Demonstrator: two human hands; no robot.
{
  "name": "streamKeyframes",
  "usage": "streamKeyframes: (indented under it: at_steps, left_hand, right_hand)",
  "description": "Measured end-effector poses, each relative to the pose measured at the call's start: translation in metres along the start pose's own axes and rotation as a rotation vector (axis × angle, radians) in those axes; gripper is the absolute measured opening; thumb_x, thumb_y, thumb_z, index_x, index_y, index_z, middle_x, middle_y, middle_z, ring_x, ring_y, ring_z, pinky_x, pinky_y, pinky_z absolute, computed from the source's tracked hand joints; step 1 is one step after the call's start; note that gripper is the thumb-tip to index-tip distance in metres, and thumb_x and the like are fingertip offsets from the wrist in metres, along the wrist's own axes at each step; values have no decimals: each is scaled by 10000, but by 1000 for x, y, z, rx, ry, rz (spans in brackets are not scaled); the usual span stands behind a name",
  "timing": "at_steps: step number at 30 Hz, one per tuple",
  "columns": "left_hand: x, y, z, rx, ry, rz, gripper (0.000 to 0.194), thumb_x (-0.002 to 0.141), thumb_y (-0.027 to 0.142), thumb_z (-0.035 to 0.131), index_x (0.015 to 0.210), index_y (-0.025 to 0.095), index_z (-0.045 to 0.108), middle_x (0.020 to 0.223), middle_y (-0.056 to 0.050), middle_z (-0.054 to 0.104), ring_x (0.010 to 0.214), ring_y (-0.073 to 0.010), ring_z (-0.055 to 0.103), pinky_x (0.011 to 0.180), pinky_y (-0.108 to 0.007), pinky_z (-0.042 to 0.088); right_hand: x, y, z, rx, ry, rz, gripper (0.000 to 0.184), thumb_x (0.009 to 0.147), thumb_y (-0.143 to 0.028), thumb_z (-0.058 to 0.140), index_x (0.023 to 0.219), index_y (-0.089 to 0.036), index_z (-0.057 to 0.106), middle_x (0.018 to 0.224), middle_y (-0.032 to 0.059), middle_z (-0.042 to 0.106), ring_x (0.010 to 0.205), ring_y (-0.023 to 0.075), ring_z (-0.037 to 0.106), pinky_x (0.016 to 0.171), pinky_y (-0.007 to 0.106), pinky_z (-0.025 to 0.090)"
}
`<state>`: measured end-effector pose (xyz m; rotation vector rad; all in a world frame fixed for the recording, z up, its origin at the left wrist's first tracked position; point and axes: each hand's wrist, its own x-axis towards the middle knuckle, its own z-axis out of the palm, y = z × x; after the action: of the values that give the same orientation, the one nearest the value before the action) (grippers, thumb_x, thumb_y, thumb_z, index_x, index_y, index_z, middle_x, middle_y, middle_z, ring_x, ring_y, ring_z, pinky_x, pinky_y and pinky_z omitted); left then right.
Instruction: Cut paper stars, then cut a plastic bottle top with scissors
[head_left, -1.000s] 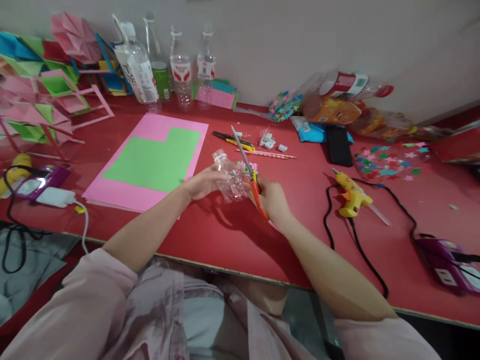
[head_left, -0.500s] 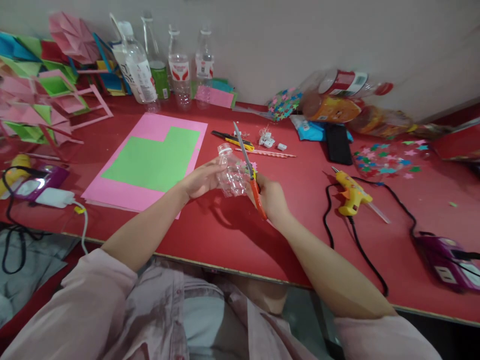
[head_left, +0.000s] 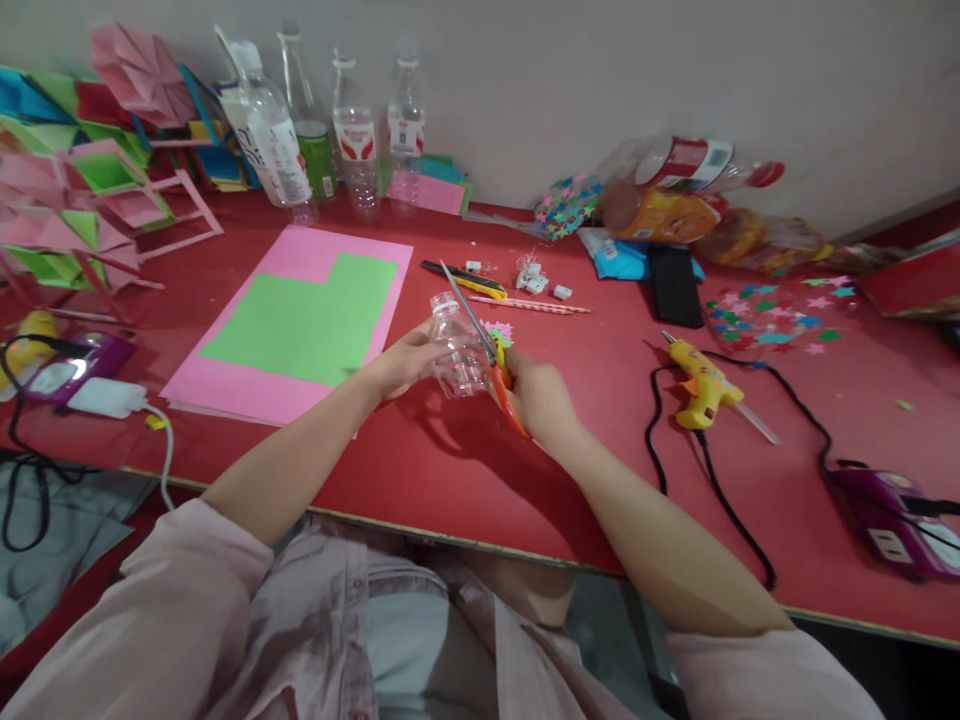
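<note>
A short clear piece of plastic bottle (head_left: 463, 368), its neck pointing up and away, is held by my left hand (head_left: 411, 360) over the red table. My right hand (head_left: 541, 398) is closed round the orange and yellow handles of a pair of scissors (head_left: 480, 332). The blades point up and to the left, passing close over the bottle; whether they touch it I cannot tell. Small pink and green stars (head_left: 498, 330) show just behind the scissors. A yellow and black utility knife (head_left: 465, 280) and a striped paper straw (head_left: 534, 305) lie beyond.
Green paper (head_left: 300, 325) lies on pink sheets (head_left: 247, 395) to the left. A yellow glue gun (head_left: 699, 385) with a black cord and a black phone (head_left: 675, 287) are on the right. Upright plastic bottles (head_left: 356, 150) line the wall; paper crafts (head_left: 112, 165) stand far left.
The scissors have swung left and lower, their tips now nearer the bottle's neck. The bottle piece has shifted and turned slightly in my left hand.
</note>
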<state>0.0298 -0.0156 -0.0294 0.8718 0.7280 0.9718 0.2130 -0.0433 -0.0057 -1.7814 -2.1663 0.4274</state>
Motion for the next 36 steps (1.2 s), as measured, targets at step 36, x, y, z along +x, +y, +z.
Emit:
streamKeyframes:
  at_steps: [36]
  left_hand:
    - [17, 26, -25, -90, 666, 262, 95, 899, 268, 534, 836, 224, 477, 702, 6, 612, 787, -153, 689, 715, -270, 544]
  right_hand:
    - [-12, -9, -16, 460, -455, -20, 541, 769, -716, 560, 607, -237, 369, 501, -71, 339, 464, 97, 323, 486, 268, 241]
